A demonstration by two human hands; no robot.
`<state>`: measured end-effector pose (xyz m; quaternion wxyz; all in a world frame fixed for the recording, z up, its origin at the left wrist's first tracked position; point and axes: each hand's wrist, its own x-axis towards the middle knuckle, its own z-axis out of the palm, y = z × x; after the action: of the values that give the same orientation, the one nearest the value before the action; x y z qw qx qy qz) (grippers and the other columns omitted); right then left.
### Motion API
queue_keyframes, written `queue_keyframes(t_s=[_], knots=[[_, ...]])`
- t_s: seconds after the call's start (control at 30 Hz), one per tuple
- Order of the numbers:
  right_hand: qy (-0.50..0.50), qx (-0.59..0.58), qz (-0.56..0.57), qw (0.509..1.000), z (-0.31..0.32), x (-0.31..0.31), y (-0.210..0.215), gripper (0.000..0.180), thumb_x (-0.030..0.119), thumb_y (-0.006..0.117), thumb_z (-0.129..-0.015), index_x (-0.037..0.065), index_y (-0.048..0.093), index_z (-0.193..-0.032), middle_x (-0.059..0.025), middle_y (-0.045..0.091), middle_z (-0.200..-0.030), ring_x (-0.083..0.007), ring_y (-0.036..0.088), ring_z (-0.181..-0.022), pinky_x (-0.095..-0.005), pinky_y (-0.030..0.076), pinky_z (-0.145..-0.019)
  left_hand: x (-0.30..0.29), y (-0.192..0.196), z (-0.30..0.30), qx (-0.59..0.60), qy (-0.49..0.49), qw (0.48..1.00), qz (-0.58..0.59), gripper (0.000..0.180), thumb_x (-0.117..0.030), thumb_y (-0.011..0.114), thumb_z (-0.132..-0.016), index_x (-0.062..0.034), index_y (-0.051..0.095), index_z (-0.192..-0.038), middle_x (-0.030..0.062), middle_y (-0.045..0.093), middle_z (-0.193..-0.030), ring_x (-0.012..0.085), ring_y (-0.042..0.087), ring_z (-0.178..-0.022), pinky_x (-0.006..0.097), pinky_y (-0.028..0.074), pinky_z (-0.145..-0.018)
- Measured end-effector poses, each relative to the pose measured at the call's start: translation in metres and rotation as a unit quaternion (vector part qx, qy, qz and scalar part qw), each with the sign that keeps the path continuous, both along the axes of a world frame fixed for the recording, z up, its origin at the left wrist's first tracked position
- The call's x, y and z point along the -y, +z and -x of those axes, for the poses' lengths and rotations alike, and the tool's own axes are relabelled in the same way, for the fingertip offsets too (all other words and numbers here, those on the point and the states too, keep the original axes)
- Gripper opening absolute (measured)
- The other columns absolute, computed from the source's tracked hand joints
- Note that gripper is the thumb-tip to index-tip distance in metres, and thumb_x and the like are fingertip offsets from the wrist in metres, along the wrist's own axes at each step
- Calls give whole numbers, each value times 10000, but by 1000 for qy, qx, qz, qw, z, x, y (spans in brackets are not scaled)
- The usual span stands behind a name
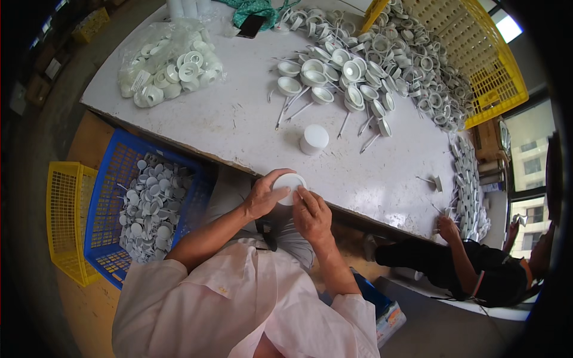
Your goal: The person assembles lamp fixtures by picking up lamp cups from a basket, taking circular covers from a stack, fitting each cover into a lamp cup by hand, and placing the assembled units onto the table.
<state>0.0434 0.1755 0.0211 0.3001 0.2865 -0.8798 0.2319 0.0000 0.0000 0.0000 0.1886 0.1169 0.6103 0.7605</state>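
A white round disc (290, 182) sits between a seated person's two bare hands, just over the near edge of a pale table (239, 126); being round, it offers no long axis, and its flat face tips up toward the wearer; neither hand is the nearer, for both touch it. The left hand (261, 197) wraps the disc's left and far rim, fingers partly curled, thumb laid across the face; the right hand (313, 216) meets it from the near right, thumb and forefinger almost closed at the edge, the other fingers folded, whether over anything more one cannot tell. Beyond the disc, slightly to the right, a white cylinder (314, 140) stands upright, apart from both hands; past it lie shallow white cups with wires (313, 76), then a pile of pale rings (421, 71) by a yellow crate (489, 56); far ahead of the left hand slumps a clear bag of white rings (170, 67); left of the left forearm, below the table's edge, a blue basket (102, 209) holds small white discs (154, 200); well to the right, a co-worker's hand (447, 228) rests near a row of white parts (468, 188).
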Motion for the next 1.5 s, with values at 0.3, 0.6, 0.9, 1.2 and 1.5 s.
queue_keyframes(t_s=[0.3, 0.6, 0.9, 1.2, 1.5], knots=[[-85, 245, 368, 893, -8, 4, 10, 330, 19, 698, -732, 14, 598, -1047, -109, 596, -968, -157, 596, -776, -254, 499, -675, -2, 6, -1, 6, -14, 1000, -16, 421, -108, 587, -903, -28, 460, -1296, 67, 600, -1082, 107, 559, -977, 257, 479, -854], [-103, 432, 528, 724, 1, 11, 0, 243, 76, 704, -796, 42, 487, -900, -34, 570, -768, -83, 538, -623, -217, 451, -532, -3, 5, -4, -37, -48, 997, 40, 435, -153, 617, -892, -48, 481, -1292, 62, 615, -1074, 98, 565, -960, 249, 482, -830], [-102, 445, 544, 703, 2, 10, -7, 255, 93, 699, -804, 53, 452, -855, -38, 549, -724, -82, 516, -545, -216, 424, -458, -6, 4, -5, -9, -47, 998, 31, 461, -83, 629, -851, -26, 477, -1283, 80, 610, -1093, 115, 572, -969, 272, 495, -836], [-114, 477, 498, 715, 9, 7, -15, 267, 150, 694, -808, 40, 454, -851, -45, 536, -704, -90, 528, -524, -225, 448, -460, -6, 13, -1, -41, -41, 991, 117, 545, -58, 683, -777, -11, 463, -1274, 111, 610, -1097, 147, 586, -980, 300, 507, -843], [-24, 509, 590, 626, 8, 0, -8, 151, 34, 624, -832, 41, 501, -919, -43, 571, -818, -113, 592, -695, -224, 506, -610, -6, 10, 2, -2, 9, 997, 71, 503, -112, 666, -754, -28, 498, -1221, 93, 612, -1053, 153, 585, -957, 306, 488, -843]])
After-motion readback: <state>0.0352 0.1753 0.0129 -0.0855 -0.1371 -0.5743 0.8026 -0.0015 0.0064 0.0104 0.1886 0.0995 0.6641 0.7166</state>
